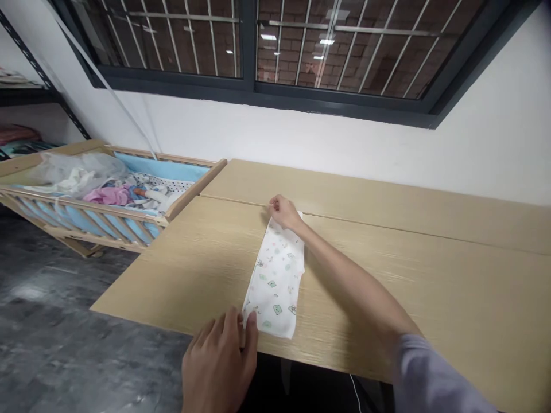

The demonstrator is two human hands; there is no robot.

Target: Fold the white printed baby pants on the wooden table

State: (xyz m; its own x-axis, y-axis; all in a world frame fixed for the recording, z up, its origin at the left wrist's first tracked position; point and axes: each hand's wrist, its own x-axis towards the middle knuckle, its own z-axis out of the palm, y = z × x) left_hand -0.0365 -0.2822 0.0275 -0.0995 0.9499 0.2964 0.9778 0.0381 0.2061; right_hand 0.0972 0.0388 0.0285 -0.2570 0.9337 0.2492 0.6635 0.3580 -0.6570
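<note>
A white cloth [278, 281] printed with small green and pink figures lies folded into a long strip on the wooden table. At its far end, my right hand [284, 212] is closed, fingers curled on the far left corner. My left hand [221, 355] is at the near left corner, just over the table's front edge, with thumb and forefinger closed about the cloth's edge. The fingertips of both hands are partly hidden. Between the hands the cloth lies fairly flat, its right side slightly uneven.
The wooden table [430, 287] reaches back to a white wall under a barred window [336, 51]. To the left stands a wooden crib [196, 189] with a blue lining, holding crumpled cloths and a pink cloth [109, 195]. A white cable [355, 393] hangs below the front edge.
</note>
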